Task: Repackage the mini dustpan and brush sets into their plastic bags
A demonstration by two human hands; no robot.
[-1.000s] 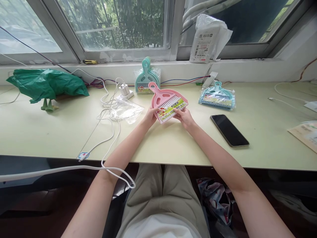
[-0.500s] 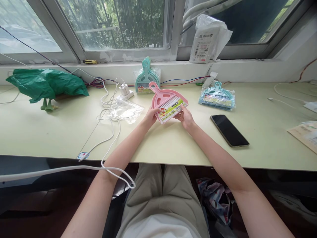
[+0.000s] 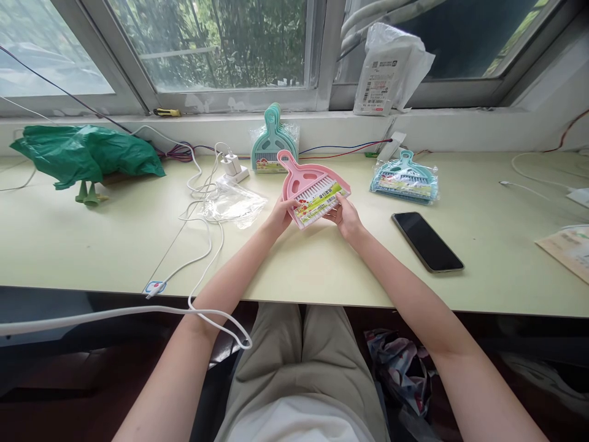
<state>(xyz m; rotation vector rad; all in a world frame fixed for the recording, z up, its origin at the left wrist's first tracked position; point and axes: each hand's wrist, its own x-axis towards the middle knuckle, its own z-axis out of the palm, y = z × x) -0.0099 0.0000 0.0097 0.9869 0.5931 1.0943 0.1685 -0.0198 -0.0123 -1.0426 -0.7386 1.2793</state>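
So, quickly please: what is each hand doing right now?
Left hand: closed on the left edge of the pink plastic dustpan.
Right hand: closed on the right edge of the same dustpan.

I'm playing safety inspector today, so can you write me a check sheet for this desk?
Surface: pale desk, smooth.
Things in hand: pink dustpan set, labelled, tilted up off the desk.
Clutter: upright teal dustpan pack at the wall; flat teal dustpan pack; phone with a dark screen; clear bag; green bag.
Hands: left hand and right hand both grip the set's lower edge.
Cables: white cable runs from the charger off the front edge.
Surroundings: window, trees outside; white package on the sill.
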